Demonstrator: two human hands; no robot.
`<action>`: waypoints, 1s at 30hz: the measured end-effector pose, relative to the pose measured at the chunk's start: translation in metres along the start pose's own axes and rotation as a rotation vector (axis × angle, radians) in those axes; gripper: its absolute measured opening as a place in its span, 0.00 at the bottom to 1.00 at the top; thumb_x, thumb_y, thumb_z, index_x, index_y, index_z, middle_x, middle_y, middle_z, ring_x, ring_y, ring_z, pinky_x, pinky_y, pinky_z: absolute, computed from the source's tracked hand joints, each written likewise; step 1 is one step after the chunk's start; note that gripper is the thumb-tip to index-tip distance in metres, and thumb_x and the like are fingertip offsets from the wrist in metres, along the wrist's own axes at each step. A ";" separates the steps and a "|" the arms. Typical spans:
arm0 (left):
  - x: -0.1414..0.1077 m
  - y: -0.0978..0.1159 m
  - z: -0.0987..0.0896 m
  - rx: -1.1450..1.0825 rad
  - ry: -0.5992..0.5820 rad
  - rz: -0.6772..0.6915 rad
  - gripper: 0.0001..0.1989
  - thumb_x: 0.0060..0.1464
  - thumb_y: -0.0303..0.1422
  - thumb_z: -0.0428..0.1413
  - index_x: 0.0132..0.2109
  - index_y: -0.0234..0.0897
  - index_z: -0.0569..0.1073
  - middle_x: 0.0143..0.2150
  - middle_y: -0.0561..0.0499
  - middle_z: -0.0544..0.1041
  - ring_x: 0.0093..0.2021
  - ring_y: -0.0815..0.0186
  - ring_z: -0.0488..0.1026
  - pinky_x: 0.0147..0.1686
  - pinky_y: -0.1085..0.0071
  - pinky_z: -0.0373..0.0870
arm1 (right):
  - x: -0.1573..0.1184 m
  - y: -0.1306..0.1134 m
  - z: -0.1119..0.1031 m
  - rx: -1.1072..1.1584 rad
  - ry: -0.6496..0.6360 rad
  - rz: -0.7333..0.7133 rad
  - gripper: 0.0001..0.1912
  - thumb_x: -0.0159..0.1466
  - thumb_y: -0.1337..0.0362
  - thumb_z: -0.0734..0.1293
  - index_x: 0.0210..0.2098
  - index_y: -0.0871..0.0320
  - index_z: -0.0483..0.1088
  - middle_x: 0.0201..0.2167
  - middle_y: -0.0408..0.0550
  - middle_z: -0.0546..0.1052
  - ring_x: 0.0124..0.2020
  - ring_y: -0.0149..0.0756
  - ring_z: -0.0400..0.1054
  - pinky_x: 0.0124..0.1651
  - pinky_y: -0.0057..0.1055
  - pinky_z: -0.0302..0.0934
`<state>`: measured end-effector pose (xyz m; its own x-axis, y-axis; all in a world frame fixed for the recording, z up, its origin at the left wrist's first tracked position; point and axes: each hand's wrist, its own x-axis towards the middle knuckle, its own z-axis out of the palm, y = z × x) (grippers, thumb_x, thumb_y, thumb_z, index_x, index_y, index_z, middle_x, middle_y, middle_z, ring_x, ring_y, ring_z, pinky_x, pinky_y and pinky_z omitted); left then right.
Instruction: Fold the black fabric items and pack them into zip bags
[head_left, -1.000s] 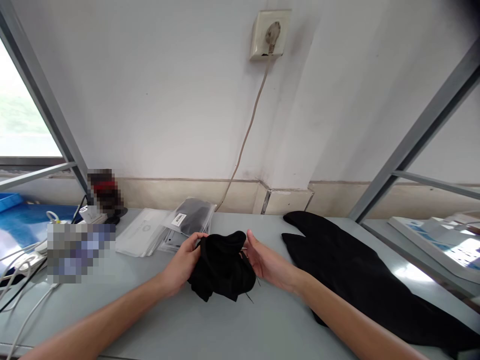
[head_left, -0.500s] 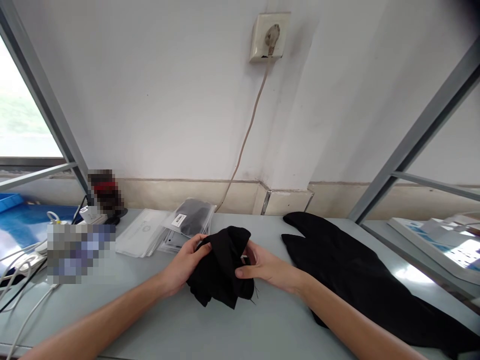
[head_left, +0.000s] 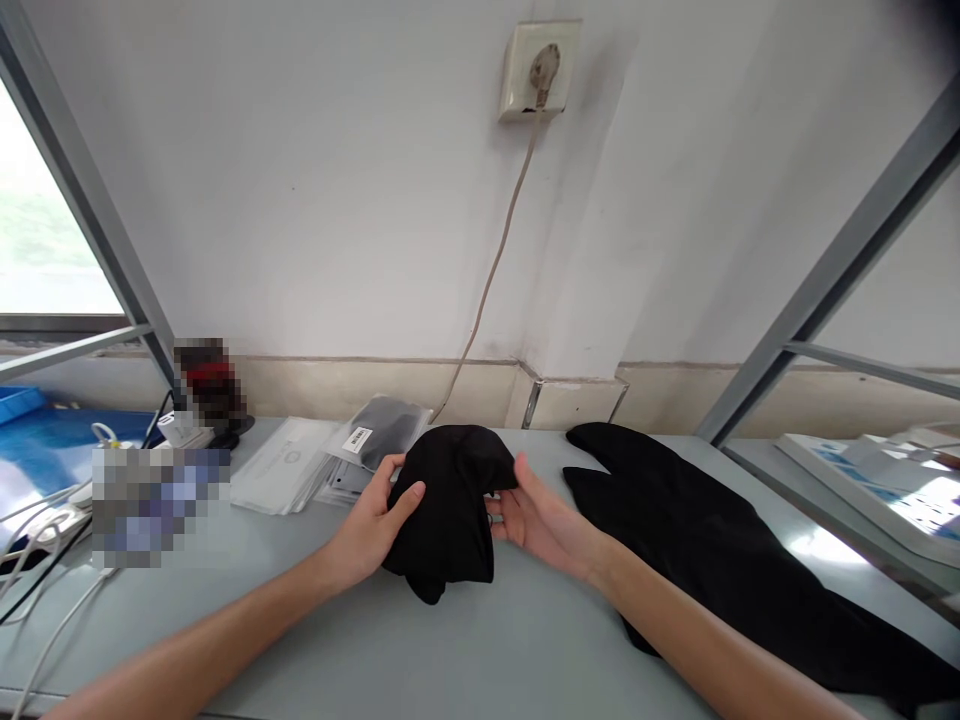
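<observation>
A: Hands?
B: Left hand point(head_left: 382, 520) grips the black cloth point(head_left: 454, 510), thumb on top. Right hand point(head_left: 544, 520) sits at its right edge, thumb and fingers apart; whether it pinches, cannot tell.
A: Position, handling?
B: Between both hands, over the table point(head_left: 555, 650). Judged light, soft, limp, not fragile; best held by its side edges.
A: Surroundings?
B: Plastic packets point(head_left: 390, 425) just beyond the left hand. Larger black piece point(head_left: 697, 530) at right, crossed by the right arm point(head_left: 675, 630); likely crowds that side.
</observation>
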<state>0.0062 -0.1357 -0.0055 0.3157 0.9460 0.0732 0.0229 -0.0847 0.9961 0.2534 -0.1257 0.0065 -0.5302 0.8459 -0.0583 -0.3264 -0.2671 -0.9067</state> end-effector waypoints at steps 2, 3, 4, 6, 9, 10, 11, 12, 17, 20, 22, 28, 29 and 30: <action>-0.004 0.002 0.001 0.012 -0.063 0.012 0.29 0.68 0.48 0.55 0.68 0.46 0.56 0.50 0.48 0.77 0.48 0.60 0.75 0.49 0.63 0.73 | 0.000 0.001 0.001 -0.050 0.072 -0.013 0.27 0.60 0.46 0.77 0.53 0.52 0.76 0.52 0.51 0.81 0.49 0.44 0.76 0.46 0.37 0.71; -0.006 0.004 0.002 0.017 -0.103 0.028 0.31 0.68 0.47 0.55 0.70 0.47 0.53 0.54 0.46 0.76 0.52 0.58 0.75 0.52 0.60 0.73 | 0.000 0.002 0.001 -0.069 0.108 -0.012 0.25 0.59 0.52 0.79 0.53 0.52 0.76 0.52 0.50 0.81 0.49 0.43 0.76 0.47 0.37 0.71; -0.007 0.005 0.003 0.017 -0.148 0.049 0.33 0.68 0.46 0.56 0.72 0.47 0.51 0.59 0.43 0.74 0.56 0.57 0.73 0.56 0.58 0.71 | 0.000 0.002 0.001 -0.077 0.138 -0.013 0.25 0.58 0.56 0.80 0.53 0.52 0.76 0.52 0.50 0.81 0.49 0.43 0.76 0.47 0.37 0.71; -0.010 0.007 0.004 -0.003 -0.237 0.079 0.39 0.65 0.43 0.60 0.73 0.46 0.48 0.65 0.39 0.69 0.63 0.54 0.69 0.62 0.54 0.68 | 0.001 0.004 0.000 -0.079 0.176 -0.024 0.24 0.58 0.58 0.81 0.51 0.52 0.76 0.51 0.49 0.82 0.49 0.45 0.77 0.47 0.38 0.72; -0.010 0.005 0.004 -0.035 -0.275 0.049 0.46 0.61 0.40 0.66 0.75 0.48 0.46 0.69 0.37 0.65 0.66 0.51 0.68 0.64 0.50 0.67 | 0.003 0.005 -0.002 -0.087 0.239 -0.071 0.24 0.57 0.58 0.81 0.51 0.51 0.76 0.50 0.48 0.83 0.50 0.46 0.77 0.48 0.39 0.72; -0.009 0.003 0.004 -0.042 -0.266 0.033 0.47 0.60 0.40 0.66 0.75 0.48 0.46 0.69 0.37 0.65 0.65 0.51 0.69 0.63 0.50 0.68 | 0.003 0.005 -0.002 -0.092 0.256 -0.087 0.25 0.57 0.58 0.81 0.52 0.50 0.76 0.50 0.47 0.83 0.51 0.45 0.77 0.49 0.38 0.72; -0.008 0.001 0.003 -0.048 -0.257 0.022 0.46 0.60 0.39 0.66 0.74 0.48 0.47 0.68 0.38 0.66 0.63 0.52 0.71 0.62 0.50 0.70 | 0.004 0.004 -0.002 -0.096 0.270 -0.103 0.25 0.58 0.57 0.80 0.53 0.49 0.75 0.50 0.46 0.83 0.51 0.44 0.77 0.49 0.38 0.72; -0.007 0.000 0.002 -0.056 -0.255 0.013 0.45 0.60 0.39 0.66 0.74 0.48 0.48 0.67 0.38 0.68 0.62 0.52 0.72 0.61 0.51 0.70 | 0.004 0.004 -0.002 -0.097 0.280 -0.118 0.25 0.58 0.56 0.80 0.53 0.49 0.75 0.49 0.45 0.83 0.50 0.44 0.77 0.47 0.36 0.72; -0.006 0.001 0.002 -0.011 -0.296 0.045 0.40 0.58 0.36 0.67 0.72 0.47 0.56 0.66 0.40 0.69 0.61 0.53 0.73 0.60 0.53 0.71 | 0.006 0.002 -0.004 -0.076 0.354 -0.139 0.20 0.59 0.47 0.77 0.44 0.51 0.77 0.40 0.44 0.82 0.36 0.37 0.75 0.30 0.29 0.67; -0.006 0.004 0.005 0.006 -0.309 0.108 0.39 0.59 0.36 0.67 0.71 0.45 0.59 0.67 0.40 0.68 0.64 0.52 0.70 0.62 0.54 0.69 | 0.006 0.002 -0.007 -0.057 0.352 -0.089 0.21 0.62 0.41 0.73 0.41 0.52 0.77 0.37 0.45 0.82 0.35 0.38 0.73 0.32 0.31 0.67; -0.006 0.003 0.007 -0.021 -0.293 0.138 0.41 0.60 0.36 0.65 0.73 0.45 0.55 0.68 0.39 0.67 0.67 0.52 0.67 0.65 0.53 0.67 | 0.005 0.003 -0.008 -0.052 0.291 -0.048 0.22 0.64 0.40 0.71 0.41 0.52 0.78 0.40 0.47 0.82 0.39 0.41 0.74 0.38 0.34 0.68; -0.005 0.006 0.003 -0.007 -0.277 0.207 0.48 0.62 0.34 0.62 0.78 0.49 0.41 0.76 0.41 0.55 0.76 0.51 0.53 0.73 0.50 0.54 | 0.001 0.005 -0.004 -0.072 0.101 0.090 0.21 0.64 0.42 0.73 0.39 0.54 0.79 0.41 0.49 0.83 0.45 0.43 0.75 0.53 0.39 0.66; -0.006 0.007 0.002 0.030 -0.295 0.206 0.48 0.62 0.33 0.61 0.78 0.49 0.41 0.76 0.42 0.54 0.76 0.51 0.51 0.73 0.49 0.52 | 0.000 0.005 -0.003 -0.080 0.105 0.088 0.19 0.62 0.44 0.75 0.39 0.54 0.79 0.40 0.49 0.83 0.45 0.43 0.75 0.54 0.40 0.66; -0.007 0.009 0.001 0.076 -0.309 0.202 0.47 0.62 0.32 0.60 0.78 0.48 0.41 0.77 0.43 0.54 0.77 0.51 0.50 0.74 0.49 0.50 | -0.001 0.005 -0.002 -0.088 0.110 0.078 0.18 0.60 0.46 0.77 0.39 0.53 0.79 0.42 0.48 0.83 0.46 0.44 0.76 0.55 0.41 0.66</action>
<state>0.0052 -0.1433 0.0026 0.5921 0.7699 0.2381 -0.0022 -0.2939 0.9558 0.2538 -0.1270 0.0008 -0.4611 0.8708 -0.1706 -0.2153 -0.2963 -0.9305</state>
